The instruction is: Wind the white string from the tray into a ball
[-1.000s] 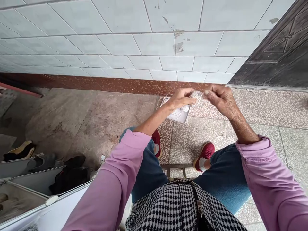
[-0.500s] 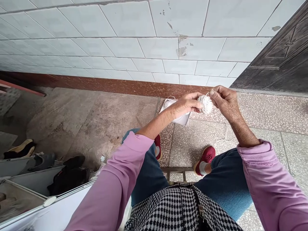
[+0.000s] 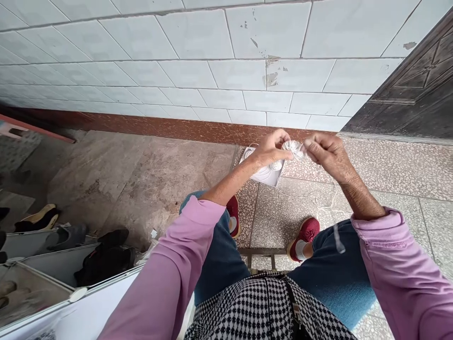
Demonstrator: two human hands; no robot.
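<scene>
A small bundle of white cord (image 3: 293,148) is gripped between the thumb and fingers of my left hand (image 3: 271,150). Close on its right, my right hand (image 3: 327,153) is closed, thumb against fingers, pinching cord at the bundle's edge; the exact strand is blurred. Below my left wrist, a shallow white box (image 3: 272,181) with more white cord in it lies on the floor, partly hidden by my forearm. A loose cord strand (image 3: 331,207) trails on the floor under my right forearm, and a blurred whitish end hangs over my right thigh.
The tiled wall (image 3: 233,75) runs across the front, with a dark door (image 3: 421,89) at right. At lower left stands a rack (image 3: 46,262) holding several shoes. My red shoes (image 3: 308,231) are on the speckled floor. A reddish bar (image 3: 42,128) shows at far left.
The bundle has moved slightly left and up and has turned in my left hand. My right hand stays beside it, still pinching. A strand end now swings over my right thigh.
</scene>
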